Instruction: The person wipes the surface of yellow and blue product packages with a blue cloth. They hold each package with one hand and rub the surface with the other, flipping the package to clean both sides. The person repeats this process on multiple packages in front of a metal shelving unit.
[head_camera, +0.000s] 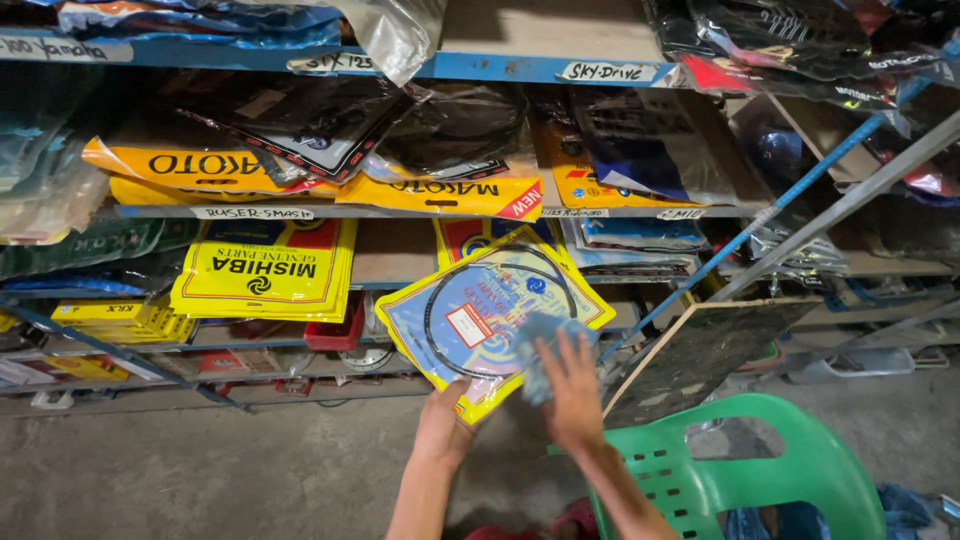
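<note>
My left hand (443, 425) grips the lower corner of a flat yellow-edged plastic packet (480, 310) with a blue card and a black ring-shaped cable inside. It holds the packet up in front of the shelves. My right hand (570, 390) presses a crumpled blue-grey cloth (545, 345) against the packet's lower right part. The fingers of the right hand lie spread over the cloth.
Blue metal shelves (520, 68) hold many bagged parts and yellow packets (265, 268). A green plastic chair (760, 470) stands at lower right, a dark framed panel (700, 350) leaning behind it. A slanted metal bar (840, 200) crosses the right side. Concrete floor (200, 470) lies below.
</note>
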